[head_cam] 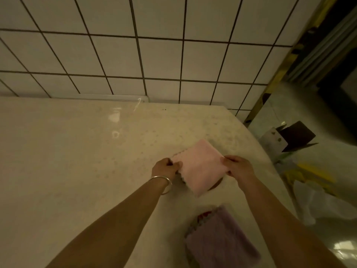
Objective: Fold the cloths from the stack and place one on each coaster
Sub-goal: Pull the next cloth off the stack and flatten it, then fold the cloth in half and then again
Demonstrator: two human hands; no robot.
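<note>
A folded pink cloth [199, 167] is held flat just over the pale table [77, 161], near its right side. My left hand [167, 168] pinches its left edge and my right hand [238, 167] pinches its right corner. A round brownish coaster [216, 185] peeks out under the cloth's near right edge; most of it is hidden. Closer to me lies a folded purple cloth [222, 238], with a bit of a red coaster [203, 215] showing at its far edge.
A white tiled wall [154, 55] rises behind the table. The table's right edge drops to a glossy floor with a dark box [293, 136], yellow items [309, 175] and a white bag [318, 204].
</note>
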